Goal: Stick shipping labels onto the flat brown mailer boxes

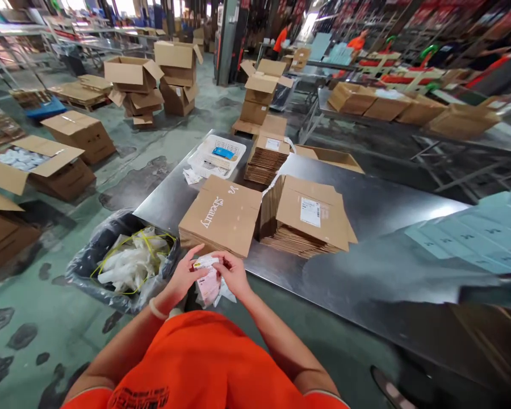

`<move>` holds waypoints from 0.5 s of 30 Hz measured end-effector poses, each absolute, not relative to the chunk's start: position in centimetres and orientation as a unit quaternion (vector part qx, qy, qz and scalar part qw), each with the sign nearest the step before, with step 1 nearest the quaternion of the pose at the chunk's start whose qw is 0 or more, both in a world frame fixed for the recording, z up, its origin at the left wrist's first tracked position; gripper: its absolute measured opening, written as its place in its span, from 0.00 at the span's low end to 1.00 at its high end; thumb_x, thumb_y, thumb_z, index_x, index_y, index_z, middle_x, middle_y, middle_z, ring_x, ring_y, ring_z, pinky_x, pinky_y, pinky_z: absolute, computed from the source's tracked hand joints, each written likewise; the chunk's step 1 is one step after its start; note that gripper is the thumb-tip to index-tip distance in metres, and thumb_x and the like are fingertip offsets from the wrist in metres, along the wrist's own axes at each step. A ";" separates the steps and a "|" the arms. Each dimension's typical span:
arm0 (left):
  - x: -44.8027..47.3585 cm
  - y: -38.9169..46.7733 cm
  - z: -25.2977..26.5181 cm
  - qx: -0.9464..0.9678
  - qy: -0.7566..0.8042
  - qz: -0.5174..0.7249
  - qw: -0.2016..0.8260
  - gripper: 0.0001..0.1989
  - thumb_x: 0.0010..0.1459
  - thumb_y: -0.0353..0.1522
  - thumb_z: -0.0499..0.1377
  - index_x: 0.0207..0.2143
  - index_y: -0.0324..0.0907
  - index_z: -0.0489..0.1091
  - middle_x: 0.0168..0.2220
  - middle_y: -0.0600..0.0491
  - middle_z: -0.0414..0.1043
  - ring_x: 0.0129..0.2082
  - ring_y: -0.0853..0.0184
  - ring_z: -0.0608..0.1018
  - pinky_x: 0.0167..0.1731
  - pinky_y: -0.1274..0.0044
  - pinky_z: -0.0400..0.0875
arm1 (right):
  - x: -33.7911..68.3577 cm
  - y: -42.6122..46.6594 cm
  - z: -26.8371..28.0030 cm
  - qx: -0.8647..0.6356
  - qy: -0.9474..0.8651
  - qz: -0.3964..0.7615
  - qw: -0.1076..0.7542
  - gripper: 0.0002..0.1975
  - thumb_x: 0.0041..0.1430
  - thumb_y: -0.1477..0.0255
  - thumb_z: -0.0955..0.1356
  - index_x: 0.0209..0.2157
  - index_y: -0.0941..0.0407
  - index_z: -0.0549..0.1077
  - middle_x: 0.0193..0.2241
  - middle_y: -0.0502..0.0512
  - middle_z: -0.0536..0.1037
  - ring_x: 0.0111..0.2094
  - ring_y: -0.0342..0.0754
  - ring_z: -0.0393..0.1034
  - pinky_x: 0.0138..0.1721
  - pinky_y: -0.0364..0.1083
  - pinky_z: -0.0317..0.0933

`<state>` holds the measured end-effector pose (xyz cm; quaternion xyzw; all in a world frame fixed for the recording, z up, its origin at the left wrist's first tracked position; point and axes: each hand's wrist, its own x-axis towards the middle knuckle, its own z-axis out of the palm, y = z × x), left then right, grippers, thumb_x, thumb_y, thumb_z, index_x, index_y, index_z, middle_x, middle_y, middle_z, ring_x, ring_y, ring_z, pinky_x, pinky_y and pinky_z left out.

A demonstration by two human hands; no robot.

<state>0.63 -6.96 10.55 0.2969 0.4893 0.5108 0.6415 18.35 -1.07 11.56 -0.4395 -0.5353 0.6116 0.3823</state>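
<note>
Between my hands, just off the table's near edge, is a small clear plastic bag with pink and white printed contents and a yellow mark near its top. My left hand pinches its left side, with the index finger raised. On the upper right side, the fingers of my right hand close on the bag's edge. Some whitish plastic or paper hangs below it; what that is I cannot make out. Right beyond my hands lies a stack of flattened cardboard boxes, the top one printed "beauty".
Another flattened-box stack with a white label stands on the metal table. A white basket holds a blue packet. Left of me is a lined bin of plastic waste. Light-blue boxes sit at right; open cartons at left.
</note>
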 end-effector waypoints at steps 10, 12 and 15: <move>1.3 -4.4 10.5 0.263 0.477 0.529 0.651 0.33 0.39 0.36 0.81 0.51 0.42 0.84 0.46 0.44 0.87 0.44 0.56 0.85 0.50 0.66 0.78 | 18.3 -0.5 11.2 -0.482 -0.618 0.447 0.431 0.07 0.57 0.64 0.72 0.33 0.47 0.84 0.26 0.51 0.83 0.27 0.53 0.74 0.34 0.53 0.71; 1.2 -4.0 10.5 0.291 0.504 0.526 0.620 0.28 0.38 0.36 0.81 0.45 0.40 0.85 0.44 0.44 0.88 0.42 0.54 0.85 0.49 0.65 0.79 | 18.1 -0.7 11.0 -0.486 -0.630 0.410 0.446 0.08 0.60 0.63 0.71 0.32 0.46 0.85 0.28 0.52 0.84 0.29 0.54 0.77 0.36 0.54 0.73; 0.9 -3.1 10.6 0.316 0.536 0.509 0.595 0.27 0.37 0.35 0.80 0.43 0.39 0.85 0.40 0.46 0.88 0.38 0.56 0.86 0.45 0.66 0.80 | 17.8 -1.2 10.2 -0.487 -0.659 0.343 0.459 0.13 0.65 0.61 0.69 0.33 0.47 0.86 0.34 0.56 0.87 0.36 0.55 0.82 0.42 0.55 0.76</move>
